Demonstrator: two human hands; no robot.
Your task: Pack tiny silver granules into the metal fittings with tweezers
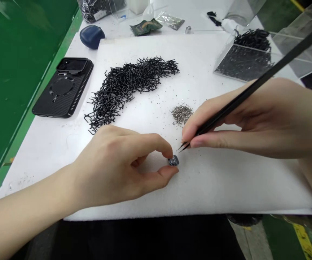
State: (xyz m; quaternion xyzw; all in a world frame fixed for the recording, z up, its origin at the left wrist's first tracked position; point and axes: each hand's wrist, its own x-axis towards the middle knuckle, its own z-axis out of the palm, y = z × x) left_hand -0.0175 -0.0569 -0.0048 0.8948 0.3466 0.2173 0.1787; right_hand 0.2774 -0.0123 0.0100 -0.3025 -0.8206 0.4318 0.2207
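Note:
Between the thumb and forefinger of my left hand (126,162) is a small dark grey block with a rounded, shiny face (173,160); its exact kind is unclear. My right hand (250,122) grips a pair of black tweezers (226,110) like a pen. The tweezers' fine tips sit slightly apart, just above and right of the block, not touching it. Whether anything lies between the tips is too small to tell. A little heap of tiny silvery metal parts (181,114) lies behind the tips on the white foam sheet (212,184).
A curved pile of thin black bent pieces (128,85) spreads across the foam. To the left lie a black phone (64,88) and a dark blue rounded object (92,37). A clear box (244,61) of black pieces stands at the back right. Small packets (146,27) lie behind.

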